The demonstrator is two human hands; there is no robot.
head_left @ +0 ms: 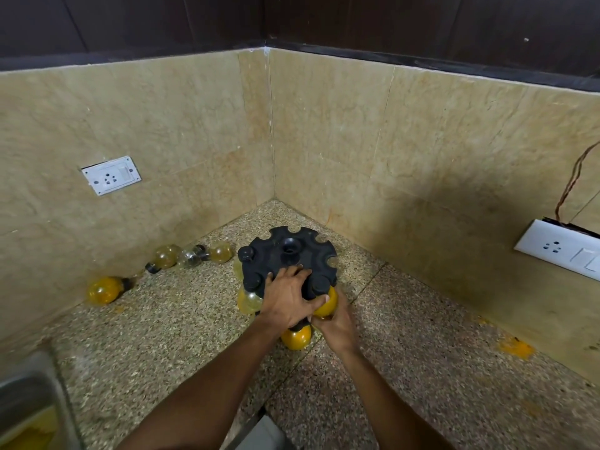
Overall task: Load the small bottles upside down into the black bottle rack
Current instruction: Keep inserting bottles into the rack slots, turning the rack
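Note:
The black round bottle rack point(289, 246) stands on the speckled counter near the corner, with notches around its rim. My left hand point(287, 298) presses flat on the rack's near top. My right hand point(336, 323) grips a yellow small bottle point(326, 306) hanging at the rack's near right notch, its black cap above the rim. More bottles hang at the near left point(248, 300) and left side. A yellow bottle point(296, 338) sits under my hands. Loose bottles lie along the left wall: one yellow point(104, 289) and a cluster point(191, 254).
Tiled walls meet in a corner behind the rack. A socket plate point(111, 174) is on the left wall, another point(561, 248) with loose wires on the right wall. A steel sink point(29, 407) is at the bottom left. An orange stain point(516, 347) marks the right counter edge.

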